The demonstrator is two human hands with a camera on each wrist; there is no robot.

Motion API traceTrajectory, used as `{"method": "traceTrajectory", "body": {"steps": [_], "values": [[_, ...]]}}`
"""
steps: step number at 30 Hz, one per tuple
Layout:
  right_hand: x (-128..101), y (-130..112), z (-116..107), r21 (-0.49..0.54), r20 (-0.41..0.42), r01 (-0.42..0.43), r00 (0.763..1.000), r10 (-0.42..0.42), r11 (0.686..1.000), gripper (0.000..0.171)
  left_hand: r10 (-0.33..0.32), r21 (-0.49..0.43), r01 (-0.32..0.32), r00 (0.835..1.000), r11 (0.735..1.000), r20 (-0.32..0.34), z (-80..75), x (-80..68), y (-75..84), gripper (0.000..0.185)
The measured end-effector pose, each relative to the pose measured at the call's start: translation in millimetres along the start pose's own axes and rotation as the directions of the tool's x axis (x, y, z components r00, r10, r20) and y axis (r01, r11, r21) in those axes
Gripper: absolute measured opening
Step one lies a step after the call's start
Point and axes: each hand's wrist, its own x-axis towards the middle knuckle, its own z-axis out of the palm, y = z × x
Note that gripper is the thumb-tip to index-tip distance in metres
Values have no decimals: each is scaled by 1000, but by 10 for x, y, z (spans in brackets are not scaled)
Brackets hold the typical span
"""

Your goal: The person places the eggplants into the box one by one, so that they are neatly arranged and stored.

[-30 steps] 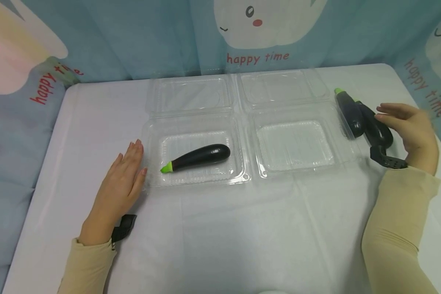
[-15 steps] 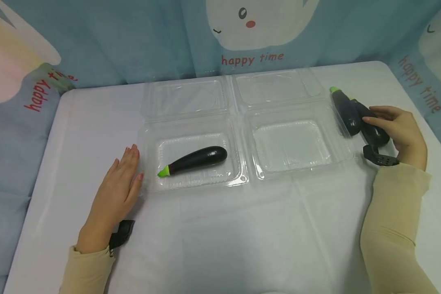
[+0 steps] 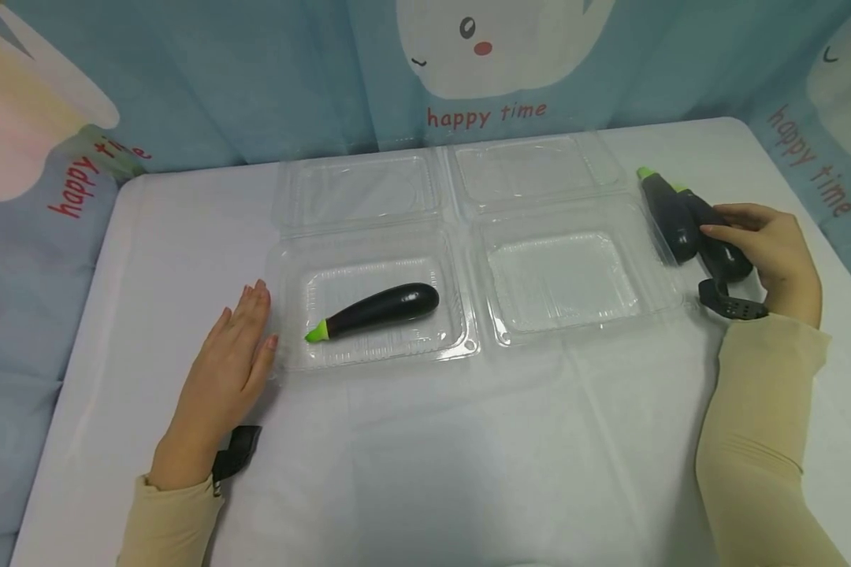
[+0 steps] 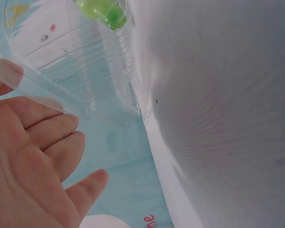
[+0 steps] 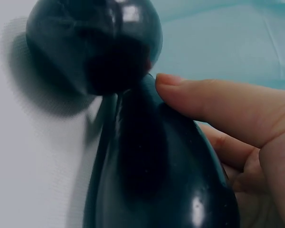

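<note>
My right hand (image 3: 780, 248) grips the right-hand eggplant (image 3: 729, 261) of a pair at the far right of the table. In the right wrist view, the thumb lies on this dark eggplant (image 5: 156, 185) and the fingers curl behind it. Beside it, the other eggplant (image 5: 95, 42) leans against the clear container's side in the head view. My left hand (image 3: 220, 378), fingers extended, rests at the left edge of the left clear plastic container (image 3: 294, 276). Inside that container lies a third eggplant (image 3: 386, 309), its green stem toward the left hand.
A second clear container (image 3: 492, 303) stands to the right of the first, its base holding nothing. Both lids (image 3: 365, 185) lie folded back toward the curtain (image 3: 291, 71) behind the table. White cloth (image 3: 425, 457) covers the table.
My right hand has moved left and closed its thumb and fingers on the right-hand eggplant. The left hand keeps its place at the container's edge; the head view has shifted slightly.
</note>
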Motion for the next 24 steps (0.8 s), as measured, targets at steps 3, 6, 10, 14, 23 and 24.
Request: {"method": "traceTrajectory", "body": {"steps": [3,6,10,14,23,24], "values": [[-1,7,5,9,-31,-10,999,10,1000,54,0,-4,0,1000,1000,5,3,0,4,54],[3,13,20,9,-64,-21,998,22,1000,54,-4,-1,4,1000,1000,8,-1,3,14,54],[7,9,39,0,-93,-31,995,31,1000,59,-9,9,9,1000,1000,9,-10,3,23,54],[8,9,42,6,-111,-41,993,41,999,61,-9,4,9,1000,1000,13,-9,-1,17,54],[15,11,28,41,-122,-45,991,50,998,60,-7,4,7,1000,1000,3,2,-2,10,54],[15,9,25,40,-123,-45,991,50,998,59,-5,5,5,1000,1000,0,2,0,11,54]]}}
